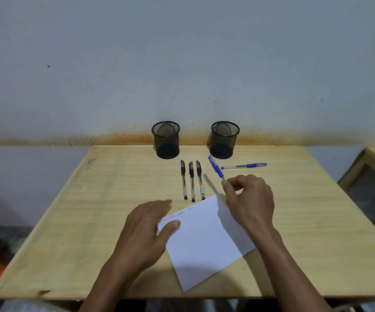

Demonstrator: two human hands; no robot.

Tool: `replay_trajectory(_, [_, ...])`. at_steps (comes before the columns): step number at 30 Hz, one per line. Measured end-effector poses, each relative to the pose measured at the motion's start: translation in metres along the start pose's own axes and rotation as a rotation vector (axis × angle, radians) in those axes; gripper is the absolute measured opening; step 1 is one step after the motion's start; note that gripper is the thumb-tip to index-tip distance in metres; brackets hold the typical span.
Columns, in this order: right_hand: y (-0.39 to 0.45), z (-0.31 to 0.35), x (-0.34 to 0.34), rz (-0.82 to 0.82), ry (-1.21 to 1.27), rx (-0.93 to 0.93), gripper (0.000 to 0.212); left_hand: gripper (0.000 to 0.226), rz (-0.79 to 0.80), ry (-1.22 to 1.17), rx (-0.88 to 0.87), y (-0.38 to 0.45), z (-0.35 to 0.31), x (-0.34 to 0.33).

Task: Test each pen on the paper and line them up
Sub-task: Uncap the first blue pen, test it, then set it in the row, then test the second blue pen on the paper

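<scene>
Head view: right hand (248, 197) pinches a light, stiff blue pen (216, 167) mid-barrel; left hand (150, 224) spread flat, pinning flimsy paper (204, 242).

table (69, 221) | paper (204, 244) | three black pens (192, 181) | blue pen (244, 165) | two mesh cups (166, 140)

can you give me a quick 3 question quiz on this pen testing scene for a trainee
1. How many black pens lie side by side in the row beyond the paper?
2. True or false: the right hand pinches a blue pen.
3. Where is the second blue pen? A) in a mesh cup B) flat on the table, right of the held pen C) under the paper

Key:
1. Three.
2. True.
3. B. Meanwhile the left hand rests its fingers on the paper's left edge.
</scene>
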State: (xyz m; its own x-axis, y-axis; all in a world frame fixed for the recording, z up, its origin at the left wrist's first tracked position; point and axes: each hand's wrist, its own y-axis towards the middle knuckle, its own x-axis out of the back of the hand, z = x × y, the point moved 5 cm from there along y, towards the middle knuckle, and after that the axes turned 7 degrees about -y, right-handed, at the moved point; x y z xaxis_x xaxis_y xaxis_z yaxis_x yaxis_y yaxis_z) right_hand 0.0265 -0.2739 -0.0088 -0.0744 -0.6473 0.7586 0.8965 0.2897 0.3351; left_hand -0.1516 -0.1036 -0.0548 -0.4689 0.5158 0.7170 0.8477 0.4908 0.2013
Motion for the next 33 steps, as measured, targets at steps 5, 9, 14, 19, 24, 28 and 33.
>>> replay_trajectory(5, [0.028, -0.006, -0.036, 0.118, -0.07, -0.247, 0.021, 0.056, 0.087, 0.104, -0.049, -0.004, 0.022, -0.021])
replay_trajectory(9, [0.035, -0.008, -0.062, 0.152, -0.15, -0.259, 0.02, 0.059, 0.096, 0.149, -0.068, -0.003, 0.027, -0.024])
replay_trajectory(14, [0.037, -0.013, -0.076, 0.132, -0.256, -0.227, 0.03, 0.055, 0.083, 0.173, -0.081, -0.002, 0.03, -0.027])
replay_trajectory(19, [0.063, -0.023, -0.055, 0.027, -0.25, -0.199, 0.024, 0.049, 0.081, 0.214, -0.108, -0.002, 0.031, -0.028])
replay_trajectory(24, [0.103, -0.048, -0.053, 0.117, -0.257, -0.261, 0.024, 0.052, 0.076, 0.236, -0.096, -0.003, 0.033, -0.029])
replay_trajectory(28, [0.116, -0.064, -0.056, 0.096, -0.254, -0.326, 0.035, 0.052, 0.056, 0.209, -0.118, -0.004, 0.032, -0.029])
replay_trajectory(33, [0.116, -0.06, -0.06, 0.21, -0.394, -0.178, 0.03, 0.052, 0.047, 0.205, -0.11, -0.003, 0.031, -0.028])
